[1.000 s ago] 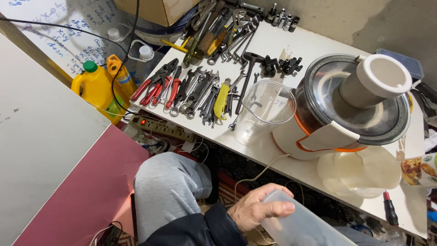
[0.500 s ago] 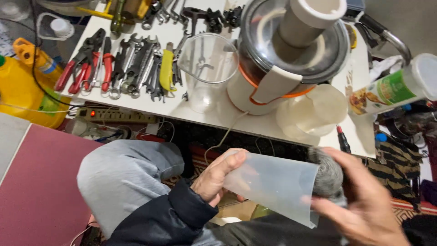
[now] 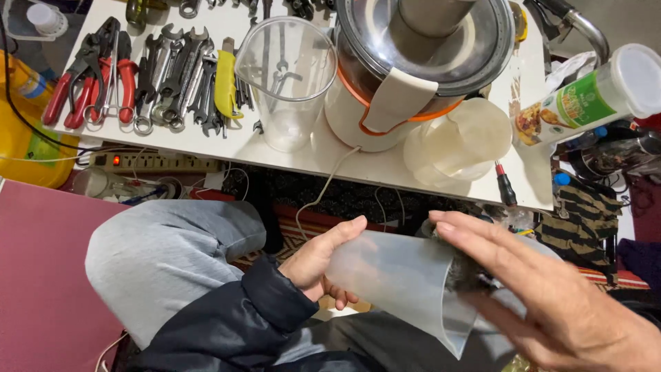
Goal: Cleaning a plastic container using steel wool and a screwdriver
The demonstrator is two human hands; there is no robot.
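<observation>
A tall cylindrical canister [image 3: 593,95] with a white cap and a green-and-white label lay tilted at the far right, past the white table [image 3: 385,172] edge. At the far left stood a yellow jug [image 3: 21,145] bearing a green label [image 3: 43,150]

We see even, bright light on the white table [image 3: 385,172] — soft shadows beneath it, mild glare on the juicer lid [image 3: 441,52], right hand [image 3: 551,296] slightly blurred.
</observation>
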